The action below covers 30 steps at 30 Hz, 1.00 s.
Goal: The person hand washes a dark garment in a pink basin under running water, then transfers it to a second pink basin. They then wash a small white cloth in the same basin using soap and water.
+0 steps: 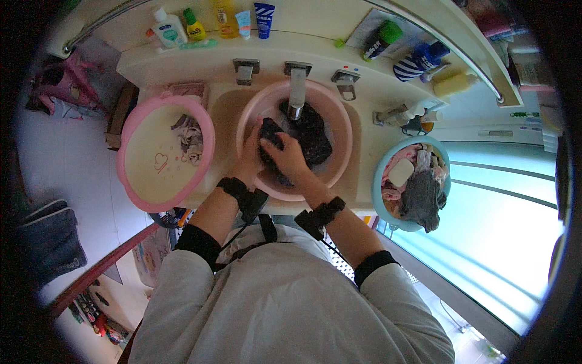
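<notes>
A round pink plastic basin (345, 136) sits in the sink under the faucet (297, 91). Both of my hands are inside it, gripping a bunched dark cloth (269, 129) between them. My left hand (248, 157) is against the cloth's left side; my right hand (288, 154) presses on it from the right, thumb and fingers bent over it. More dark wet fabric (313, 134) lies in the basin to the right of my hands, partly under the faucet. The fingertips of my left hand are partly hidden.
On the left, a pink-rimmed basin (122, 159) holds a small patterned cloth (188, 136). At the right stands a light-blue basin (378, 182) with mixed clothes and a white bar of soap (401, 172). Two faucet handles (244, 73) flank the spout. Bottles and tubes (264, 20) line the ledge behind.
</notes>
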### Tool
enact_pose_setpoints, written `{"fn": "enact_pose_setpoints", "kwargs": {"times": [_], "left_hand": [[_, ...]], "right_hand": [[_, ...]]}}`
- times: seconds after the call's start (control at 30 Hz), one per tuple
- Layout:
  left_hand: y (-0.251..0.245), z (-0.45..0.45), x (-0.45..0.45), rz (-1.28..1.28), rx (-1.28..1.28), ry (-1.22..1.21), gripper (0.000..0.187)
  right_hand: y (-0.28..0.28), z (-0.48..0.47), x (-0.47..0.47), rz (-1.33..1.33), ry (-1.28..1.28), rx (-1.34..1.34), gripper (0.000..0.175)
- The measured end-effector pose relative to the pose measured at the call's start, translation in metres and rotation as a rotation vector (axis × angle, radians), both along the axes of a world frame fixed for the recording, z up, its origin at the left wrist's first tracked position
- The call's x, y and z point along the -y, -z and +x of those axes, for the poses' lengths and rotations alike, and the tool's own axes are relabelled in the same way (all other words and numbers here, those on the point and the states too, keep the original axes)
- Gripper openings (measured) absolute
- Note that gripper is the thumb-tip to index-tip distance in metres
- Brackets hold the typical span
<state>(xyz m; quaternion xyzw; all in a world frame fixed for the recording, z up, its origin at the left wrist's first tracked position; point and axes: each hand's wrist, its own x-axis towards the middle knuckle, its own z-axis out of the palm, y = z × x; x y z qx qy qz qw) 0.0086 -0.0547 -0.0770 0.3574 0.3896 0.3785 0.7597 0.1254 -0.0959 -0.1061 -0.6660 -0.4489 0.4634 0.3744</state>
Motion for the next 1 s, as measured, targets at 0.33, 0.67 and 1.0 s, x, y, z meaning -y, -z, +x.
{"fn": "enact_pose_setpoints", "kwargs": {"times": [0.33,0.67,1.0], "left_hand": [[0.027,0.007,0.002,-0.257,-0.001,-0.073,0.034],[0.032,-0.007,-0.015,0.479,-0.964,0.308,0.080],[0.052,-0.010,-0.032,0.432,-0.369,0.175,0.040]], "right_hand": [[-0.043,-0.016,-0.005,0.135,-0.042,0.531,0.036],[0.019,0.087,-0.008,-0.074,0.018,0.676,0.069],[0.054,0.071,-0.021,-0.264,-0.212,0.106,0.047]]}}
